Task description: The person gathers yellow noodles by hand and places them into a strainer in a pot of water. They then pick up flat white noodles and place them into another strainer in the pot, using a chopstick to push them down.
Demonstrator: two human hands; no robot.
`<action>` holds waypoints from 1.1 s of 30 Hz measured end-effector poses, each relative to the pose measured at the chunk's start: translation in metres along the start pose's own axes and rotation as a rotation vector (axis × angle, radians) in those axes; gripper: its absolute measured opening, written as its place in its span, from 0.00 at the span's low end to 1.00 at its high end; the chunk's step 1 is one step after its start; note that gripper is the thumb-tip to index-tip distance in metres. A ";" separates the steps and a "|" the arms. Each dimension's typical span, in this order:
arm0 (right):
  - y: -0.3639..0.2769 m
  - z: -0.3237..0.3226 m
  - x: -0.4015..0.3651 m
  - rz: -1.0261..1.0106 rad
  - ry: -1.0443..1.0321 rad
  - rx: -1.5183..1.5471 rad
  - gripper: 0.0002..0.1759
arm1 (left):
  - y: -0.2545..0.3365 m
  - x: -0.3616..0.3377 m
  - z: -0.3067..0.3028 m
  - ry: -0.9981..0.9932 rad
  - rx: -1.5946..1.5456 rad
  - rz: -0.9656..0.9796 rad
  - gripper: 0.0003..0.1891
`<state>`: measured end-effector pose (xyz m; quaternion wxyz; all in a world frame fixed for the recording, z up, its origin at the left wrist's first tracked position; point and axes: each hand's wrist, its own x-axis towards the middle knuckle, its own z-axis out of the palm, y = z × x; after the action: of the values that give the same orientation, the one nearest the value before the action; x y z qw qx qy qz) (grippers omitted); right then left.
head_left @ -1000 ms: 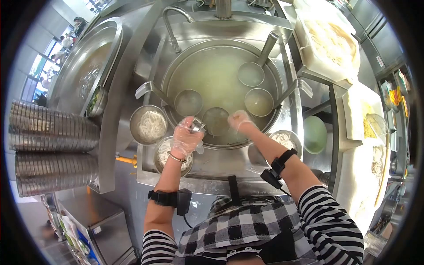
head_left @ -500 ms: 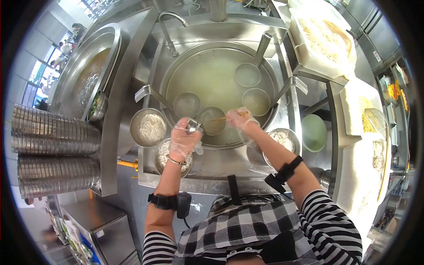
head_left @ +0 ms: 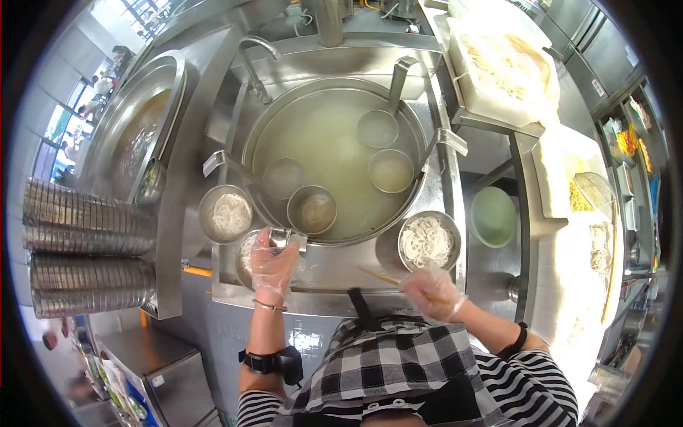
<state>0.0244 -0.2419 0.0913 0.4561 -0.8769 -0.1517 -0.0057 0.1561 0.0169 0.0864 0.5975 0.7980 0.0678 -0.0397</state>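
My left hand (head_left: 274,265), in a clear plastic glove, is closed round the metal handle of a noodle strainer (head_left: 312,211). That strainer is at the near rim of a large round pot (head_left: 334,84) of cloudy water, with something pale inside it. My gloved right hand (head_left: 435,293) grips wooden chopsticks (head_left: 378,275), whose tips point left over the steel counter edge. Just beyond it stands a bowl of white noodles (head_left: 428,242). Another noodle bowl (head_left: 226,215) is left of the pot, and a third (head_left: 246,257) is partly hidden behind my left hand.
Several more strainers (head_left: 390,171) hang in the pot. A curved faucet (head_left: 260,44) rises at its back left. Stacked metal bowls (head_left: 89,217) stand at left, near a pan of brown broth (head_left: 139,132). At right are a green bowl (head_left: 493,217) and a white bin of noodles (head_left: 509,64).
My right hand has drawn the chopsticks out of the strainer and back toward my body. My left hand has shifted the strainer slightly nearer, and it looks lifted. The view has moved a little.
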 end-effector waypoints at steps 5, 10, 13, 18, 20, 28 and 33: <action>0.047 0.040 -0.024 -0.023 -0.438 -0.383 0.10 | -0.022 0.015 0.016 0.004 0.062 0.086 0.08; 0.073 0.049 -0.028 -0.120 -0.651 -0.395 0.21 | -0.028 0.026 0.013 -0.034 0.272 0.154 0.12; 0.075 0.046 -0.023 -0.369 -0.616 -0.442 0.20 | 0.001 0.007 0.019 -0.042 0.098 0.125 0.18; 0.057 0.041 -0.011 0.176 -0.857 -0.454 0.18 | -0.050 -0.018 0.007 0.099 0.187 0.184 0.24; 0.062 0.022 -0.022 0.063 -0.608 -0.401 0.20 | -0.072 -0.054 0.000 0.021 0.047 -0.011 0.26; 0.027 -0.065 0.068 0.637 0.119 0.728 0.26 | -0.135 -0.198 -0.007 -1.070 0.108 -0.376 0.20; 0.103 -0.031 0.144 0.689 -0.062 0.705 0.21 | -0.199 -0.225 -0.022 -0.945 0.046 -0.334 0.19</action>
<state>0.1938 -0.2843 0.0487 0.6958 -0.6680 0.1407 0.2231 -0.0972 0.0793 -0.0637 0.5307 0.6838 -0.0843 -0.4936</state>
